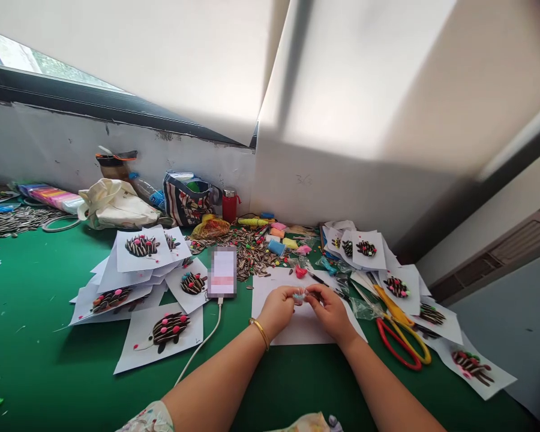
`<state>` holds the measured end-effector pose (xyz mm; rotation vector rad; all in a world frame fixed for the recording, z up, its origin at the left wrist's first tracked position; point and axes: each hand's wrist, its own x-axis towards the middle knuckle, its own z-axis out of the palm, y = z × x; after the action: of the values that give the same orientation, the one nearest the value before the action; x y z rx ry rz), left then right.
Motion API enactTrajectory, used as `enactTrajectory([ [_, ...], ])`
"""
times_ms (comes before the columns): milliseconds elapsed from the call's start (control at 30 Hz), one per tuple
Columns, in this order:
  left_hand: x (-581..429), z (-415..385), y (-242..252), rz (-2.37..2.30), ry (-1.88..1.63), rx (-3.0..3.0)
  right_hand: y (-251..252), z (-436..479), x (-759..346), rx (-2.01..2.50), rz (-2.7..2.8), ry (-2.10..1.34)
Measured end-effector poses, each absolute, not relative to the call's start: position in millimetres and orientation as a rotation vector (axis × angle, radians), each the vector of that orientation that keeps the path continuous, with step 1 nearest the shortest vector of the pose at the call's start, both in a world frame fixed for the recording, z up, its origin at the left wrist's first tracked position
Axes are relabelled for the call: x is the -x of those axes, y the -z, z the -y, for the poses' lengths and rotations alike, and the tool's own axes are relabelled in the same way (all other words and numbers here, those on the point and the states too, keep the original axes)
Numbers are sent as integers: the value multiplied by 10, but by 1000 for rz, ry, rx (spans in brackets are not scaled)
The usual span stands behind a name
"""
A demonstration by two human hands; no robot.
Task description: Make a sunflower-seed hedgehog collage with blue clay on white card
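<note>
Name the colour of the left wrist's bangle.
Gold, seen in the head view; the bangle is behind the left hand, which pinches a small blue piece.

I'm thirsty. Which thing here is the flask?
On the green table, look along the back wall to the striped bag. The flask stands just right of it: the only upright red cylinder there.

Sheet (270, 287) on table (36, 342), front centre. Left hand (276, 309) and right hand (332, 312) meet over it, small piece (299, 295) between their fingertips. Phone (222, 272) just left of sheet; seed pile (248, 252) behind both. Scissors (402, 336) right of sheet, among spread cards (411, 282). Card stack (139, 264) left of phone; bags (117, 207) behind it, against wall (49, 138)
</note>
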<state>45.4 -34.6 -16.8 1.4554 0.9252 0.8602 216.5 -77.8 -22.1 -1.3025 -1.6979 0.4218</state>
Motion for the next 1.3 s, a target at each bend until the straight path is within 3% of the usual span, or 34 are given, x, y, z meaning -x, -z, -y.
enactTrajectory([
  [533,-421,441,-51,-988,-1152,-1713,223,714,-2086,1323,2050,272],
  [1300,-383,296,56,-955,-1149,-2073,175,736,-2064,1382,1982,213],
])
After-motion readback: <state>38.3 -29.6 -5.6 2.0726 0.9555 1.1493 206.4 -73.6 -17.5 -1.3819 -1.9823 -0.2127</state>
